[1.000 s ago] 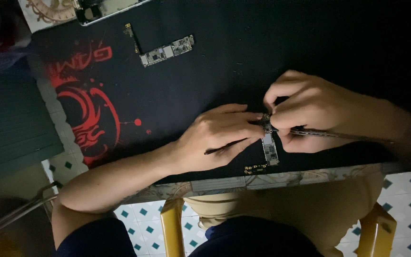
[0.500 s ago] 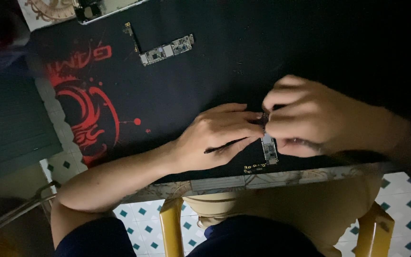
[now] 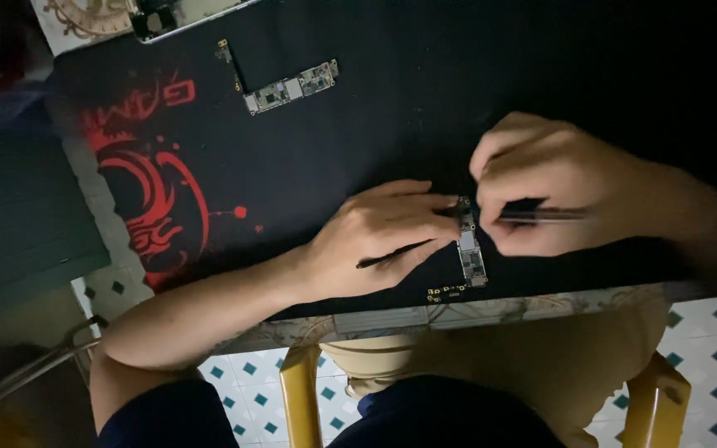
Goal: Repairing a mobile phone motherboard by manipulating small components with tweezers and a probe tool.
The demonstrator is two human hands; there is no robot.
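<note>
A narrow phone circuit board (image 3: 470,253) lies on the black and red desk mat (image 3: 168,182) near the table's front edge. My left hand (image 3: 379,236) rests on the mat with its fingertips pressed on the board's upper end, and a thin dark tool (image 3: 392,255) lies under its fingers. My right hand (image 3: 545,187) hovers just right of the board, gripping a slim dark rod-like tool (image 3: 541,216) whose tip points at the board's top.
A second L-shaped circuit board (image 3: 288,87) lies at the far side of the mat. An opened phone body (image 3: 176,12) sits at the top edge. The table's front edge (image 3: 475,311) runs above my lap, a yellow stool (image 3: 304,398) and a tiled floor.
My right hand has drawn slightly right and up from the board, exposing the rod-like tool in its grip. My left hand stays on the board.
</note>
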